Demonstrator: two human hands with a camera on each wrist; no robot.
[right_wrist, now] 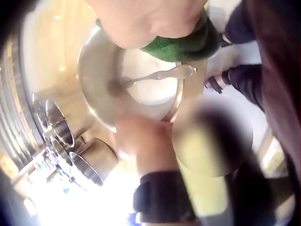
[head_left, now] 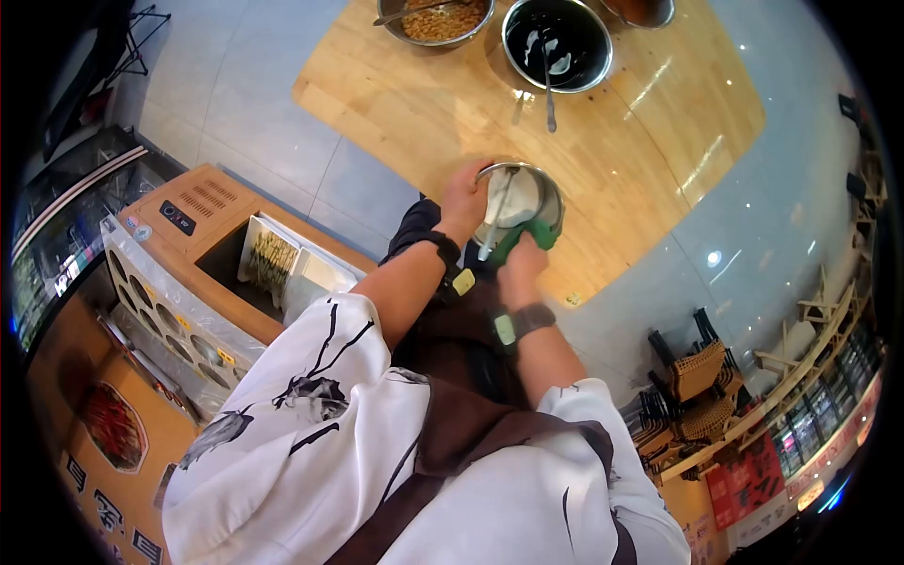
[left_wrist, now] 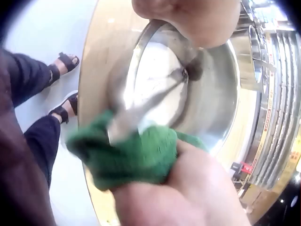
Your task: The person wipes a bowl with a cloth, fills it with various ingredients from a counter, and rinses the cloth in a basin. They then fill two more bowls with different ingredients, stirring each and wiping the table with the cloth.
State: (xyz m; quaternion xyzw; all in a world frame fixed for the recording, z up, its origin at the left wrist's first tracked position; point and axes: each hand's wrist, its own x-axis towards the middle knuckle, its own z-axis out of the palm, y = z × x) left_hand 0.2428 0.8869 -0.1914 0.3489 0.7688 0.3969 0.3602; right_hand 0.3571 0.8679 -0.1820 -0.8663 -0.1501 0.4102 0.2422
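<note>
A metal bowl [head_left: 556, 193] with a smooth white substance [head_left: 516, 198] in it is at the table's near edge. My left hand [head_left: 461, 205] grips the bowl's left rim. My right hand [head_left: 524, 266] holds a bunched green cloth [left_wrist: 136, 157] against the near side of the bowl. A metal spoon [right_wrist: 160, 75] leans in the bowl, its handle sticking out over the rim beside the cloth. The right palm is hidden by the cloth.
On the wooden table [head_left: 405, 122], a bowl of orange-brown bits [head_left: 438, 24] and a dark-filled bowl [head_left: 556, 42] with a spoon stand farther back. Left of me is a brown cabinet [head_left: 202, 202] with an open bin. Stacked chairs [head_left: 692, 372] stand on the right.
</note>
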